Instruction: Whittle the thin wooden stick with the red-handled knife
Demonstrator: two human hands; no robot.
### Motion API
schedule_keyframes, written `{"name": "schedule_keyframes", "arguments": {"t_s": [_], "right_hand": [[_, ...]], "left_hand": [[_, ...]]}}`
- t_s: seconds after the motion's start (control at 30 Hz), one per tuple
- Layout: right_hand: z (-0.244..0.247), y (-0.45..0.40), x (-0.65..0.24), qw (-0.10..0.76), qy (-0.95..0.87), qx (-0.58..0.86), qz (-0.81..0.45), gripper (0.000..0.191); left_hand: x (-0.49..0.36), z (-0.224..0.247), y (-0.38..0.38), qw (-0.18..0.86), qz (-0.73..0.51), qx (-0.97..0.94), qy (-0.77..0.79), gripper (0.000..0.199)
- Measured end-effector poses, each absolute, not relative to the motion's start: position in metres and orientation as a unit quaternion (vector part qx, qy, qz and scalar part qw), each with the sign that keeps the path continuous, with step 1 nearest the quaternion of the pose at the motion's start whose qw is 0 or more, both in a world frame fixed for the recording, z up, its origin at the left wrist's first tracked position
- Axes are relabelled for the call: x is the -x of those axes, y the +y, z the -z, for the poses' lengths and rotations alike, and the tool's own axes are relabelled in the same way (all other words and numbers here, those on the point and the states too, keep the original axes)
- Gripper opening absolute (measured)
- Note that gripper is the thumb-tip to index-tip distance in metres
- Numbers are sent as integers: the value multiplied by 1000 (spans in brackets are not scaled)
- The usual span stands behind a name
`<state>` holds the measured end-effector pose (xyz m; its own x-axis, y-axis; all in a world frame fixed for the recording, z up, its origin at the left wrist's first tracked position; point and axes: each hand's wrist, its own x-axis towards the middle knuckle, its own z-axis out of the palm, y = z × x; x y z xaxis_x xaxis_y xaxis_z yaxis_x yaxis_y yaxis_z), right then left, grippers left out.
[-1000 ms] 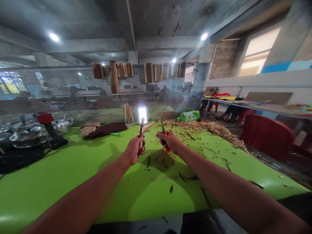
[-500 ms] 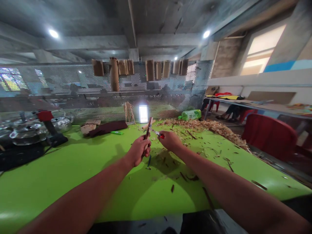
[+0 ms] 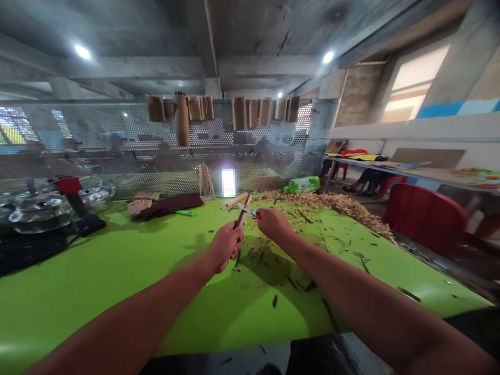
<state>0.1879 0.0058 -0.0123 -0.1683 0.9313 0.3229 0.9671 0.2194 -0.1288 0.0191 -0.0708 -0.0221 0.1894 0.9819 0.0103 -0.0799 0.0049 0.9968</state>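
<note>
Over the middle of the green table, my left hand [image 3: 227,244] is closed round the lower end of a narrow wooden strip [image 3: 247,201], which slants up and away to the right. My right hand [image 3: 274,225] grips the red handle of a utility knife [image 3: 252,211]. Its blade lies across the strip, a little above my left fingers. Wood shavings [image 3: 269,254] are scattered on the table below and to the right of both hands. Behind the strip, another pale piece of wood [image 3: 236,200] lies on the tabletop.
A lit, blurred screen [image 3: 228,182] stands at the back by a perforated metal panel [image 3: 164,166]. A green bottle [image 3: 303,185] lies near a heap of shavings [image 3: 351,211]. Silver kettles [image 3: 39,212] stand left. A red chair [image 3: 424,219] is at right.
The strip has tipped further to the right and away. The knife blade, earlier at its right edge, now crosses it. My head view has shifted slightly right.
</note>
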Motion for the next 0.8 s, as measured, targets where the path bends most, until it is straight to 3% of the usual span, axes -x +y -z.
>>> {"name": "schedule_keyframes", "arguments": {"t_s": [0.2,0.53,0.8], "right_hand": [[9,6,-194,197,-761,615,67,29],[12,-3,-183,141,-786,597,76,33],[9,32,-220,204,-708,676,16,29]], "left_hand": [[-23,23,-73,571,-470,-532,412,12],[-22,18,-71,539,-481,-538,435,18],[-27,15,-92,558,-443,-555,430,16]]}}
